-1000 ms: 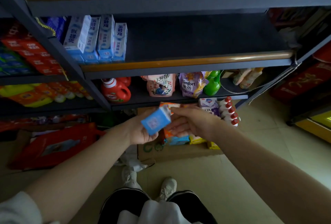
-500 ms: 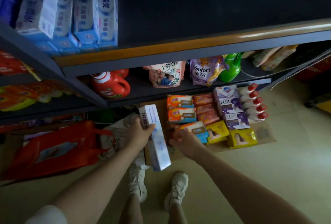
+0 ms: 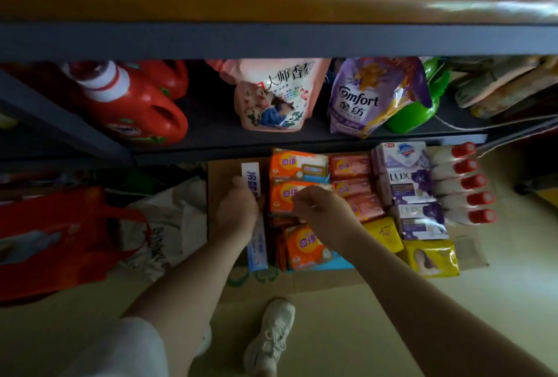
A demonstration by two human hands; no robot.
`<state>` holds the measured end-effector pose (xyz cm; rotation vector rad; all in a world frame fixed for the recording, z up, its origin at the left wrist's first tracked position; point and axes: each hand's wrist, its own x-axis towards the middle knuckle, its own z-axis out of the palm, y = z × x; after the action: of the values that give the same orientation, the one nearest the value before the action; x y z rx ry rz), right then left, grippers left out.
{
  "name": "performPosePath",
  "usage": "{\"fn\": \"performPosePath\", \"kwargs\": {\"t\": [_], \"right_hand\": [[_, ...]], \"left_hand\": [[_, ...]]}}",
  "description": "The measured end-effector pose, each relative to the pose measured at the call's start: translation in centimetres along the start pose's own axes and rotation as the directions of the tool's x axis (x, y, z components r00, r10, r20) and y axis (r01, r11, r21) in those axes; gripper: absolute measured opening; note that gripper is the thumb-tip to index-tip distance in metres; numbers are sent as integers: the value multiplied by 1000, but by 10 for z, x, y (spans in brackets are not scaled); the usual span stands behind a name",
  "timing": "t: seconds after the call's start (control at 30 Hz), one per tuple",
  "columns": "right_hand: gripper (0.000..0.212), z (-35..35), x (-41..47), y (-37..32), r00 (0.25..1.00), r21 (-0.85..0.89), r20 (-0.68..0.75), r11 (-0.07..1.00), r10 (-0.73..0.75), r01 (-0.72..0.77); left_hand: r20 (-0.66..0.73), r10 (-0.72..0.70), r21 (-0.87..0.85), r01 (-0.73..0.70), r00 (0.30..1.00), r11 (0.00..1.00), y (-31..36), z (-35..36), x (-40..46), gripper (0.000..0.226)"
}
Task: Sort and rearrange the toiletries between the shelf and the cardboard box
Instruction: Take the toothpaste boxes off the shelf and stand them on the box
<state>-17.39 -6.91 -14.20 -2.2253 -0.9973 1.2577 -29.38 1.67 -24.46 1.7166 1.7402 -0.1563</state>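
Lowered by left hand (image 3: 238, 210), one toothpaste box (image 3: 253, 183) (beside three orange packs (image 3: 297, 165)).

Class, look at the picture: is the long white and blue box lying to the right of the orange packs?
No, the long white and blue box lies left of the orange packs.

Dark grey metal shelf (image 3: 302, 141), lower board: red plastic detergent jugs (image 3: 136, 108) at left, pink printed refill pouch (image 3: 271, 96) in the middle, purple Comfort softener pouch (image 3: 371, 96) right of it, green plastic bottle (image 3: 422, 111) just behind that, pale packets (image 3: 507, 87) far right. Beige tiled floor (image 3: 347, 331) below: flattened brown cardboard box (image 3: 223, 183) in front of the shelf, red fabric bag (image 3: 60, 241) at left, white printed bag (image 3: 169, 225) between them.
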Motion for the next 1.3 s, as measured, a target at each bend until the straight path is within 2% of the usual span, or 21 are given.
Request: {"fn": "performPosePath", "kwargs": {"t": [0.1, 0.2, 0.33, 0.4, 0.5, 0.57, 0.63, 0.7, 0.77, 0.87, 1.0, 1.13, 1.23, 1.3], "right_hand": [[15, -3, 2, 1, 1000, -27, 7, 1000, -4, 4], [13, -10, -4, -7, 1000, -20, 10, 1000, 1, 0], [10, -25, -21, -41, 997, -7, -31, 997, -75, 75], [10, -31, -32, -72, 985, -24, -60, 987, -163, 161], [15, -42, -49, -138, 931, 12, -166, 944, -325, 331], [15, -46, -57, -185, 857, -9, -276, 892, -436, 451], [15, -46, -56, -229, 744, -57, -402, 826, -534, 561], [22, -39, -48, -265, 670, -119, -427, 772, -608, 625], [34, -26, -33, -296, 693, -188, -364, 778, -623, 600], [44, -6, -8, -331, 720, -260, -320, 788, -615, 558], [45, 12, 12, -352, 768, -322, -279, 809, -577, 491], [47, 11, 17, -358, 764, -396, -340, 821, -548, 412], [57, 4, 20, -357, 817, -464, -369, 850, -443, 251], [67, -1, 22, -353, 847, -431, -393, 885, -358, 174]], "left_hand": [[116, 88, -56, -82, 989, 995, 2, -2, 1, 24], [259, 218, -118, -194, 941, 974, -8, -21, -5, 29], [295, 383, 129, -434, 875, 892, -22, -73, -24, 34], [260, 422, 156, -470, 868, 869, -20, -111, -35, 34], [105, 544, 208, -553, 833, 807, -12, -186, -52, 31], [-42, 648, 311, -607, 760, 731, -9, -237, -65, 29], [-160, 724, 403, -625, 671, 668, -10, -284, -75, 25], [-260, 763, 435, -633, 592, 640, -14, -320, -80, 25], [-321, 772, 406, -657, 548, 635, -22, -347, -82, 34], [-382, 764, 324, -699, 520, 637, -30, -376, -82, 38], [-408, 742, 274, -704, 531, 655, -41, -389, -76, 39], [-377, 745, 213, -730, 551, 649, -51, -390, -70, 36], [-352, 735, 190, -725, 579, 662, -58, -392, -67, 26], [-334, 737, 184, -727, 587, 662, -60, -393, -66, 20]]}}
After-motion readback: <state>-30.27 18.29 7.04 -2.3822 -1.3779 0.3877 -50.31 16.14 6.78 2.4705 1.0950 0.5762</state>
